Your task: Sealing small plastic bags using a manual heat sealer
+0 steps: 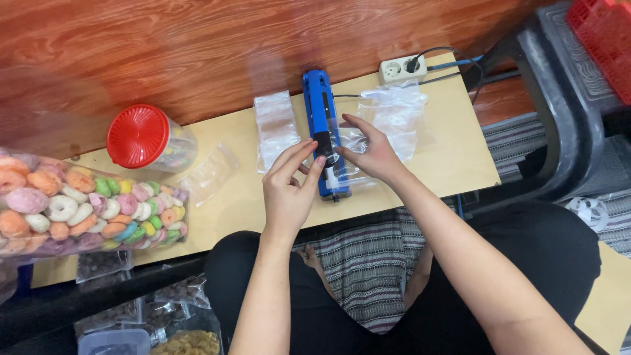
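Note:
A blue heat sealer (320,112) lies lengthwise on a low pale wooden table (447,164). A clear plastic bag (348,172) is laid across its near end. My left hand (289,190) pinches the bag's left edge by the sealer's black knob (325,141). On the right of the sealer, my right hand (369,151) rests with spread fingers pressing the bag to the table. Whether the bag holds anything is hard to tell.
A stack of empty clear bags (276,128) lies left of the sealer, more clear bags (397,112) to its right. A red-lidded jar (148,139), a big bag of coloured cereal rings (85,210), a loose bag (209,172), a power strip (402,68), and a red crate (605,33) surround.

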